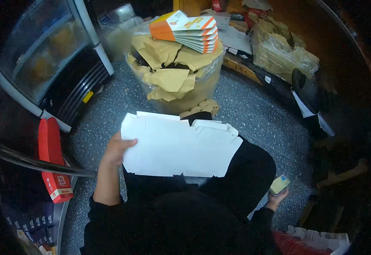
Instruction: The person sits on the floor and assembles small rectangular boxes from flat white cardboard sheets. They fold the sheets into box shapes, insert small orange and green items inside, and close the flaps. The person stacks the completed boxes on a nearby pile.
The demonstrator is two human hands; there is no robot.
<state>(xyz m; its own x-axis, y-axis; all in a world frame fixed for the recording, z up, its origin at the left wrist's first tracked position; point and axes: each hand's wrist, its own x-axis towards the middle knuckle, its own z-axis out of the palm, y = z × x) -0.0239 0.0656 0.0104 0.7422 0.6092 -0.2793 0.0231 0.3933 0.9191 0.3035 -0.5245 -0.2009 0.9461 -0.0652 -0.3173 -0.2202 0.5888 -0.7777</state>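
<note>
My left hand (116, 149) grips the left end of a small stack of flat white carton blanks (179, 146), thumb on top and fingers beneath. The blanks lie plain side up over my lap, with tabs and slits along their edges. Low on the right, beyond my knee, my right hand (279, 196) is closed around a small pale yellow block (280, 183) with a bluish patch on top. It is too small to tell what kind of thing it is. My right hand is well apart from the blanks.
Ahead stands a torn brown-paper bundle (172, 80) in clear wrap, with orange and white cartons (189, 32) on top. A glass-fronted cabinet (45, 59) and red cartons (53, 157) are at left. Another wrapped bundle (279, 53) sits far right; red-white cartons (313, 242) lie near right.
</note>
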